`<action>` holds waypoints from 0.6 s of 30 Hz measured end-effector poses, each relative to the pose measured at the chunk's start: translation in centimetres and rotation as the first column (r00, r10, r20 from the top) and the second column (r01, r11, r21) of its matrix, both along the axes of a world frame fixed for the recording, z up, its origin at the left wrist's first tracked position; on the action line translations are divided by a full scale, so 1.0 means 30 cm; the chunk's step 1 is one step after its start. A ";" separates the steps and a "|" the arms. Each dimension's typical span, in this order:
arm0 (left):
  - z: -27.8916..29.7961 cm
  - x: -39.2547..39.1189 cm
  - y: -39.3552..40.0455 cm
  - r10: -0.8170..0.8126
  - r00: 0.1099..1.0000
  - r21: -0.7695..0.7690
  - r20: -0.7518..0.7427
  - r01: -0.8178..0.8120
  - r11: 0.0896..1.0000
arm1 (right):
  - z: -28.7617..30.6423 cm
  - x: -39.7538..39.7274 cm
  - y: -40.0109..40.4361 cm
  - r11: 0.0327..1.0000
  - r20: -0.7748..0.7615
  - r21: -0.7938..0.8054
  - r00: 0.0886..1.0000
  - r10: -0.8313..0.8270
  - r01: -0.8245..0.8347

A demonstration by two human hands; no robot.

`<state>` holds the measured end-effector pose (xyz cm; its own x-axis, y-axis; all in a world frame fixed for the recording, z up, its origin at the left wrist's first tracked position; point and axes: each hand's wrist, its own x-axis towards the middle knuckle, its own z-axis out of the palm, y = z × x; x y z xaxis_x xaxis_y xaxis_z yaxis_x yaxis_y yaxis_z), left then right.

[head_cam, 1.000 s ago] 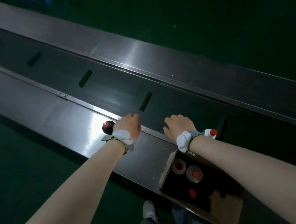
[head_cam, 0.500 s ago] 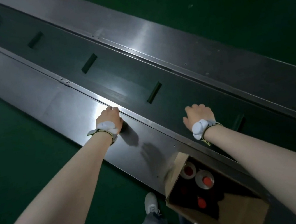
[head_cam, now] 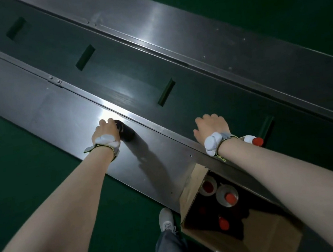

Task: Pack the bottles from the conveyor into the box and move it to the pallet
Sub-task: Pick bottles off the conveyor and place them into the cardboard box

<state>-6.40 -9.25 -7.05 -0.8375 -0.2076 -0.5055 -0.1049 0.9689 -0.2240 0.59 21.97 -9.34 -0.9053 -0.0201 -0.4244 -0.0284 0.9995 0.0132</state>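
Hands work the conveyor (head_cam: 124, 72): left hand (head_cam: 105, 131) wraps a dark bottle (head_cam: 125, 132); right hand (head_cam: 211, 128) clutches a red-capped bottle (head_cam: 252, 140). Just below the right grip sits the box (head_cam: 192, 183).

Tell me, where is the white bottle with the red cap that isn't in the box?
In the head view, the white bottle lies low on the right, on the conveyor, just behind the right hand and its wrist, above the open box.
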 end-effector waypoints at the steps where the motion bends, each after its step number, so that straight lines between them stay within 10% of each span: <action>1: 0.007 -0.001 0.002 -0.011 1.000 -0.004 0.007 0.011 1.000 | 0.003 0.006 0.009 1.000 -0.003 -0.004 1.000 -0.006 0.006; 18: 0.152 0.120 0.457 -0.231 0.973 0.212 -0.025 0.231 0.950 | 0.058 0.210 0.446 0.916 0.237 0.185 0.889 -0.392 0.355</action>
<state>-2.79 4.45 -2.49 -0.8496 0.1035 -0.5172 0.1275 0.9918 -0.0110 6.90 35.36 -7.60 -0.6885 0.3707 -0.6234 0.3258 0.9260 0.1908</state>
